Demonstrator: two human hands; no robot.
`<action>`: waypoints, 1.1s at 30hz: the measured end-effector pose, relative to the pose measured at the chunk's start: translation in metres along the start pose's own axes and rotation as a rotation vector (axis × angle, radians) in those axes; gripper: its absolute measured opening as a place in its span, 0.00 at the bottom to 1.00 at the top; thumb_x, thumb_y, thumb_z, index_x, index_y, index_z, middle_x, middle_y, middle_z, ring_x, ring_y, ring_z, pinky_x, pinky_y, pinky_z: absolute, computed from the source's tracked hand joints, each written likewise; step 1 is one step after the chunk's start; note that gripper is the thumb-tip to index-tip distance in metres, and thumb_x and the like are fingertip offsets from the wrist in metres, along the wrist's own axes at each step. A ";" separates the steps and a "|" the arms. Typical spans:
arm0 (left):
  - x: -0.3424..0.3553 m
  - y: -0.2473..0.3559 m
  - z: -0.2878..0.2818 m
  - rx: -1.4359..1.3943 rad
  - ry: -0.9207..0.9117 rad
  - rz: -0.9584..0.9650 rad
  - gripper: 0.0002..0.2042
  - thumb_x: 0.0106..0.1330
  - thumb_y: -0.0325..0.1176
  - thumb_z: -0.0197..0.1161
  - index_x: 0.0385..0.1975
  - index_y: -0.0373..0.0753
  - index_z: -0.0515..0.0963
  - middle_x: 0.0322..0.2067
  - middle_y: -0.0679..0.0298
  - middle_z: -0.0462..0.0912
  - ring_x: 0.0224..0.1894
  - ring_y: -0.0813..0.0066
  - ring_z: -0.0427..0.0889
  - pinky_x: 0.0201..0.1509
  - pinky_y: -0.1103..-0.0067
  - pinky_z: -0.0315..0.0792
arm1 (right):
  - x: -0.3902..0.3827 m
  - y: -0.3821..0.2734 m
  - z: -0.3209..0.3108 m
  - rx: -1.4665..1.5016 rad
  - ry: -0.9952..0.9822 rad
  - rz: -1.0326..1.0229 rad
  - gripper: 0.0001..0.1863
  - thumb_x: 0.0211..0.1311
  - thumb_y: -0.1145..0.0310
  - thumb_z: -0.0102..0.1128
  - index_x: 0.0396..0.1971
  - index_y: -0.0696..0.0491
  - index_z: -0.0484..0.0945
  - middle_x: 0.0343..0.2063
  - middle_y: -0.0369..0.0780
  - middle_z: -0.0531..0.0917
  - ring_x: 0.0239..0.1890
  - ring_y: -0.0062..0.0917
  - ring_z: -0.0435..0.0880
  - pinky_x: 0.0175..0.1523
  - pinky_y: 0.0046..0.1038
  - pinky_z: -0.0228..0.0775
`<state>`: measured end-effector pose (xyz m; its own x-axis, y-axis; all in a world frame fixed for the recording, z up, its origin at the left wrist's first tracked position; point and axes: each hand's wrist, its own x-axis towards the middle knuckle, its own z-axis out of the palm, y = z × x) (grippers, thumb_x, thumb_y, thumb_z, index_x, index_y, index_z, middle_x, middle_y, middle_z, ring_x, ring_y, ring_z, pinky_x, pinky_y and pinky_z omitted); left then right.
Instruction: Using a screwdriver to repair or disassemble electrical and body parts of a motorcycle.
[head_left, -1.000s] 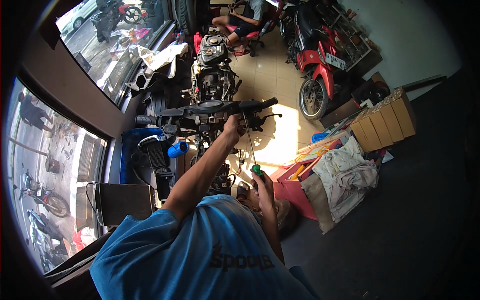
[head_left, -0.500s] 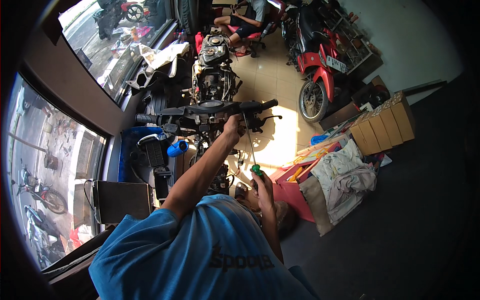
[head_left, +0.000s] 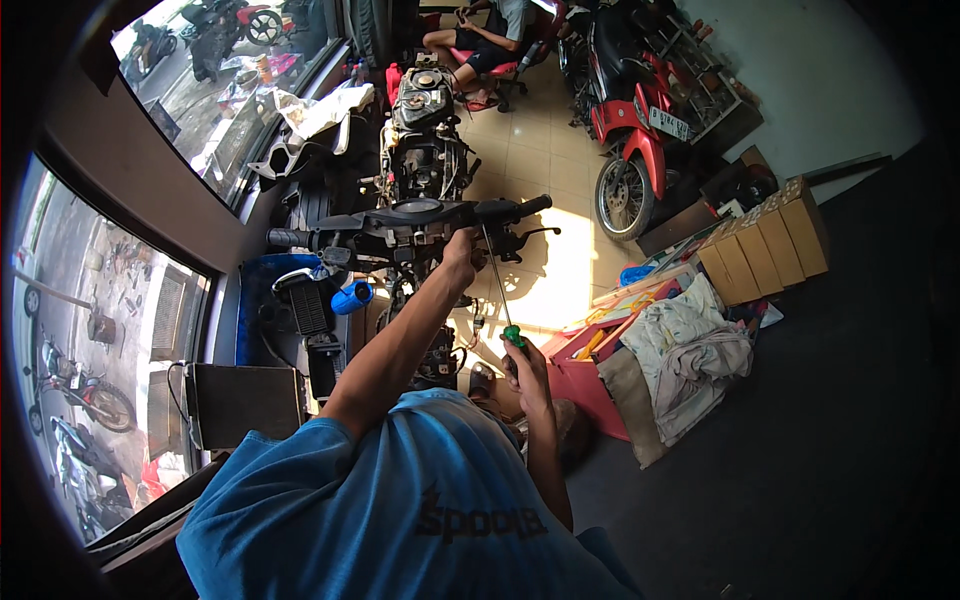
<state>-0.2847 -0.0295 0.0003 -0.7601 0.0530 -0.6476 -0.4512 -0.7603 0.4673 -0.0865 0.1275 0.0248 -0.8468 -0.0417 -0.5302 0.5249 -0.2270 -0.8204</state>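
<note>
The screwdriver (head_left: pixel 513 337) lies between the right hand (head_left: pixel 530 370) and the handlebar assembly (head_left: pixel 415 222); its long axis runs from the green handle away from the body and slightly left, with the shaft's far end at the assembly, inboard of the right grip (head_left: pixel 535 205); seating of the tip cannot be confirmed. The right hand is closed around the handle at the near end. The left hand (head_left: pixel 461 257) is positioned at the assembly, just left of the shaft, nearer the tip; its fingers are partly hidden, so its grip cannot be told. The stripped motorcycle (head_left: pixel 418 150) extends beyond; a red box (head_left: pixel 590 390) bearing cloths (head_left: pixel 680 340) stands to the right
</note>
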 end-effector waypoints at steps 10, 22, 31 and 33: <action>0.000 -0.002 -0.007 0.018 -0.005 0.011 0.11 0.63 0.32 0.53 0.18 0.50 0.64 0.12 0.77 0.54 0.12 0.82 0.51 0.19 0.81 0.49 | 0.004 0.006 -0.001 -0.644 0.239 -0.429 0.15 0.59 0.60 0.64 0.37 0.57 0.78 0.23 0.40 0.79 0.21 0.28 0.77 0.28 0.29 0.67; 0.018 -0.008 -0.017 0.062 -0.034 0.082 0.08 0.62 0.37 0.56 0.30 0.39 0.76 0.15 0.74 0.60 0.14 0.81 0.56 0.20 0.80 0.54 | -0.006 -0.021 0.005 -0.984 0.491 -0.717 0.19 0.50 0.67 0.68 0.43 0.56 0.79 0.35 0.48 0.83 0.37 0.44 0.82 0.41 0.36 0.74; 0.015 -0.011 -0.003 0.085 0.035 0.165 0.12 0.61 0.41 0.59 0.32 0.37 0.78 0.16 0.72 0.64 0.15 0.80 0.59 0.20 0.80 0.56 | 0.007 -0.008 -0.025 -0.131 0.170 -0.156 0.18 0.63 0.64 0.53 0.50 0.55 0.76 0.30 0.37 0.80 0.23 0.17 0.75 0.22 0.20 0.66; 0.013 -0.015 -0.005 0.115 0.110 0.152 0.12 0.60 0.41 0.59 0.32 0.37 0.79 0.16 0.72 0.64 0.15 0.80 0.60 0.20 0.80 0.55 | 0.009 -0.001 -0.035 0.137 0.027 -0.155 0.20 0.65 0.64 0.46 0.55 0.54 0.71 0.27 0.37 0.78 0.20 0.16 0.73 0.16 0.18 0.62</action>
<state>-0.2860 -0.0208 -0.0181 -0.7709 -0.1326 -0.6230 -0.3902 -0.6747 0.6265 -0.0916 0.1617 0.0127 -0.9129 0.0295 -0.4071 0.3704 -0.3590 -0.8567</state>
